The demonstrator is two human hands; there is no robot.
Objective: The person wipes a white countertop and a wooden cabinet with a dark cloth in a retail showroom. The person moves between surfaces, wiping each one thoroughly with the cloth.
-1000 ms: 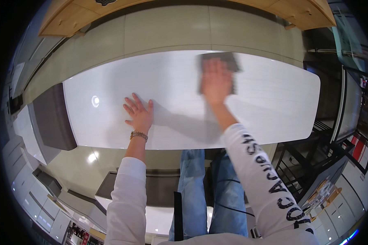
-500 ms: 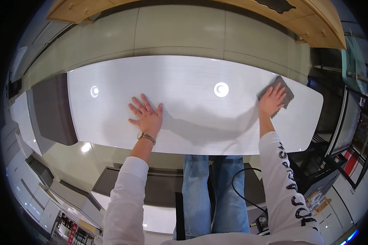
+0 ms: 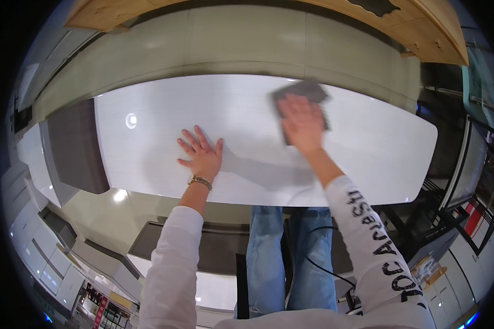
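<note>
Your right hand (image 3: 303, 125) is blurred, as is the grey cloth (image 3: 311, 89), part of which it covers. Your left hand (image 3: 204, 159) hides its own palm. The view's top edge cuts off the wooden furniture (image 3: 414, 30) and the dark piece (image 3: 376, 5) on it. Your jeans (image 3: 266, 257) are partly hidden by the white tabletop (image 3: 376, 148).

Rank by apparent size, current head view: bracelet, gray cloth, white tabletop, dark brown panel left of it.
1. White tabletop
2. Dark brown panel
3. Gray cloth, partly under the right hand
4. Bracelet
</note>
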